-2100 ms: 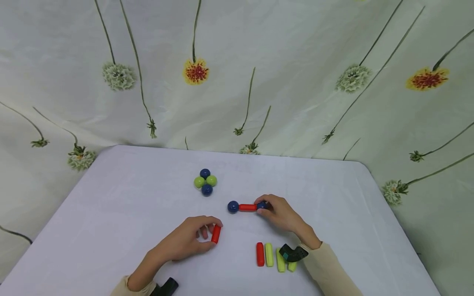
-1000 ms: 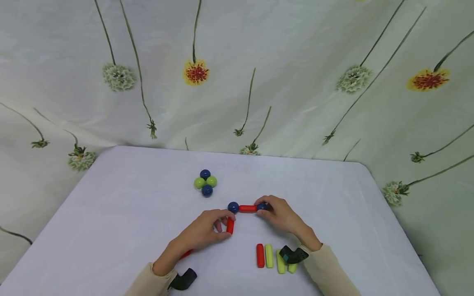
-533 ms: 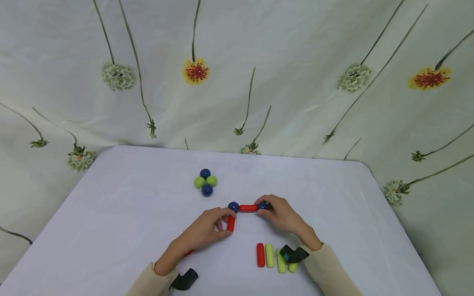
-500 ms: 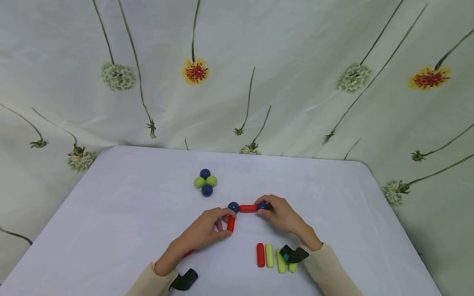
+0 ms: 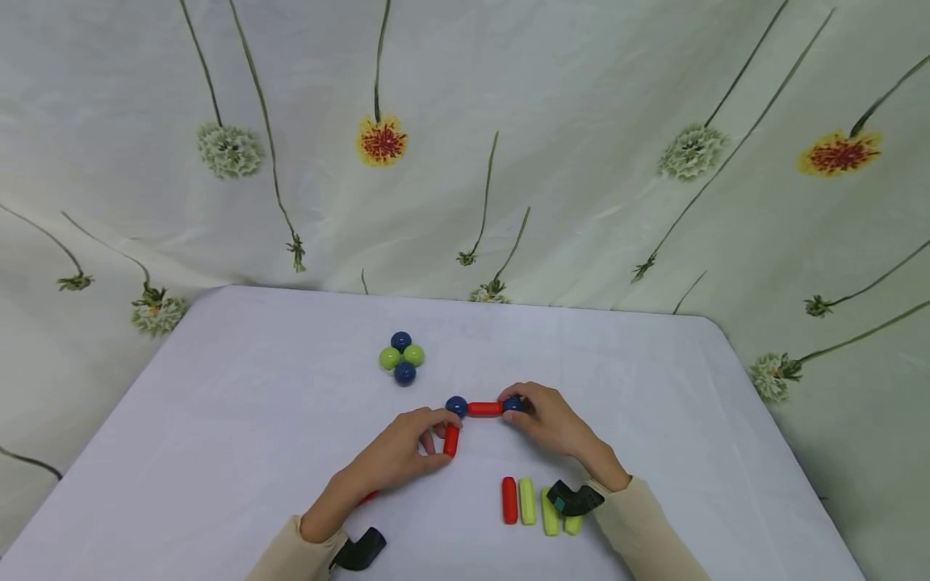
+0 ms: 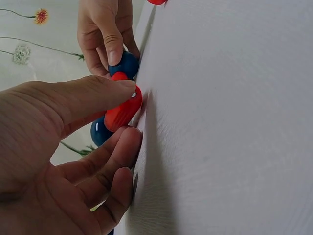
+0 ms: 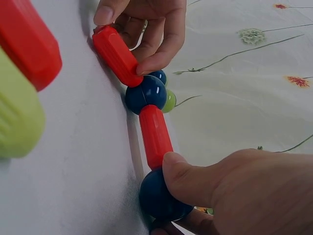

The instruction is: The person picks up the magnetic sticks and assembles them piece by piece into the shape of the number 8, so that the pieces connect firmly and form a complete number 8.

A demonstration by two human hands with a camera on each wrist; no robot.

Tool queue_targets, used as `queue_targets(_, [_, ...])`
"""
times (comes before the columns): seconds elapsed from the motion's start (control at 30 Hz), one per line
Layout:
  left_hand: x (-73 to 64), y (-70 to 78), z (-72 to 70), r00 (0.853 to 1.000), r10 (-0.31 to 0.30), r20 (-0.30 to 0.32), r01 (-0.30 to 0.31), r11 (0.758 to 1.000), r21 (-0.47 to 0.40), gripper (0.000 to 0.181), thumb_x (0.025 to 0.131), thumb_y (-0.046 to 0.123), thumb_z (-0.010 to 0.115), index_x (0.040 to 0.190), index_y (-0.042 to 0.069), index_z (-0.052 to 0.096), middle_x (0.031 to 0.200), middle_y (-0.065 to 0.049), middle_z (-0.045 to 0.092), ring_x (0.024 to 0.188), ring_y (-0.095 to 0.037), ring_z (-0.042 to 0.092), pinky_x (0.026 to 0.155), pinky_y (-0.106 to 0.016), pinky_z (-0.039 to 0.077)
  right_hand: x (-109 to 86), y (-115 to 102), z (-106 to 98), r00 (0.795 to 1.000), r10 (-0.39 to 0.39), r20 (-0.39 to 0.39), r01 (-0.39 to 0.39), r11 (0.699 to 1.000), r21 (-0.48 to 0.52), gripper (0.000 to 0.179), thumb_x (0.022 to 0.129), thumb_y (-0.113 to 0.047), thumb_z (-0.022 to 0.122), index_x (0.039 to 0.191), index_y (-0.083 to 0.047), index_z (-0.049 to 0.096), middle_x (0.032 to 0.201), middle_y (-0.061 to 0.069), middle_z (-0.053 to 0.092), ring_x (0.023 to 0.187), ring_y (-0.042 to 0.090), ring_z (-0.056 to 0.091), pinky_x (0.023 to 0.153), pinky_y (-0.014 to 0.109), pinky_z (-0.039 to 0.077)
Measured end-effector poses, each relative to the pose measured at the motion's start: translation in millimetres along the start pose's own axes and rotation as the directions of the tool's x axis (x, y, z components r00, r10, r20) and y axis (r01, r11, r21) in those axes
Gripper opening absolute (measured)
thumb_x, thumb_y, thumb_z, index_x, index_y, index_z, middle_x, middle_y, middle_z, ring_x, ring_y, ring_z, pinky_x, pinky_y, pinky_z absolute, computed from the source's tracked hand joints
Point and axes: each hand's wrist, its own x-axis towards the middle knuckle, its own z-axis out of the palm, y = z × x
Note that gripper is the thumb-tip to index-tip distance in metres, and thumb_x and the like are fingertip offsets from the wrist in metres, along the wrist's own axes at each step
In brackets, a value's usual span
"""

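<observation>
My left hand (image 5: 403,448) pinches a short red rod (image 5: 451,440) between thumb and fingers. In the right wrist view the far end of that rod (image 7: 117,56) touches a dark blue ball (image 7: 146,93). A second red rod (image 5: 484,409) joins this ball to another blue ball (image 7: 164,196) on the right. My right hand (image 5: 548,420) holds that right-hand ball between thumb and fingers. From the left wrist view, the pinched rod (image 6: 123,110) lies close to the table, the thumb tip over its near end.
Two blue and two green balls (image 5: 413,355) cluster farther back on the white table (image 5: 276,379). A red rod (image 5: 509,500) and several yellow-green rods (image 5: 527,501) lie near my right forearm, partly under the wrist camera. Another red rod (image 5: 368,498) shows behind my left wrist.
My left hand has moved right and slightly away with its red rod, bringing it against the left blue ball. Over the last half second both hands stay nearly still.
</observation>
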Motion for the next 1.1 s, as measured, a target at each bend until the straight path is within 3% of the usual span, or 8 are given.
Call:
queue_targets(0.27, [-1.0, -0.4, -6.3, 1.0, -0.016, -0.005, 0.016, 1.0, 0.007, 0.04, 0.087, 0.014, 0.077, 0.125, 0.019, 0.065, 0.102, 0.002, 0.061, 0.084, -0.01, 0.057, 0.071, -0.023, 0.05, 0.3, 0.2, -0.7, 1.0, 0.002, 0.003, -0.002, 1.0, -0.005, 0.021, 0.097, -0.013, 0.065, 0.118, -0.009, 0.066, 0.114, 0.006, 0.068, 0.094, 0.015, 0.057, 0.084, 0.031, 0.05])
queue_targets(0.57, [3.3, -1.4, -35.7, 0.991, -0.011, -0.132, 0.017, 0.999, 0.04, 0.031, 0.089, 0.013, 0.075, 0.119, 0.013, 0.067, 0.104, -0.001, 0.066, 0.09, -0.014, 0.058, 0.078, -0.029, 0.053, 1.3, -0.2, -1.3, 1.0, 0.012, -0.001, -0.012, 1.0, -0.006, 0.022, 0.097, -0.012, 0.066, 0.118, -0.01, 0.066, 0.112, 0.006, 0.068, 0.091, 0.015, 0.055, 0.082, 0.029, 0.048])
queue_targets(0.8, [16.5, -17.6, -70.0, 0.962, 0.023, -0.271, 0.0, 0.996, 0.085, 0.024, 0.089, 0.006, 0.072, 0.113, 0.002, 0.069, 0.106, -0.011, 0.068, 0.095, -0.026, 0.061, 0.081, -0.04, 0.053, 1.0, 0.3, -0.7, 1.0, 0.016, -0.001, -0.016, 1.0, 0.0, 0.021, 0.097, -0.012, 0.066, 0.118, -0.01, 0.066, 0.112, 0.006, 0.068, 0.092, 0.015, 0.056, 0.083, 0.029, 0.049])
queue_targets(0.93, [24.8, -28.8, -85.3, 0.955, 0.001, -0.297, 0.022, 0.997, 0.076, 0.022, 0.092, 0.005, 0.069, 0.113, 0.001, 0.069, 0.109, -0.014, 0.067, 0.099, -0.031, 0.061, 0.082, -0.042, 0.053, 1.2, 1.0, 1.0, 1.0, 0.02, 0.0, -0.02, 1.0, 0.004, 0.021, 0.096, -0.012, 0.066, 0.117, -0.01, 0.066, 0.111, 0.005, 0.068, 0.093, 0.015, 0.056, 0.083, 0.029, 0.049])
queue_targets(1.1, [36.5, -45.9, -98.1, 0.95, -0.05, -0.309, 0.058, 0.998, 0.017, 0.022, 0.095, 0.003, 0.062, 0.116, 0.001, 0.068, 0.118, -0.02, 0.064, 0.11, -0.038, 0.058, 0.092, -0.051, 0.049, 1.8, 1.6, 2.4, 0.999, 0.032, 0.0, -0.032, 0.999, 0.014, 0.021, 0.096, -0.012, 0.066, 0.118, -0.01, 0.066, 0.112, 0.005, 0.068, 0.095, 0.015, 0.058, 0.086, 0.031, 0.05])
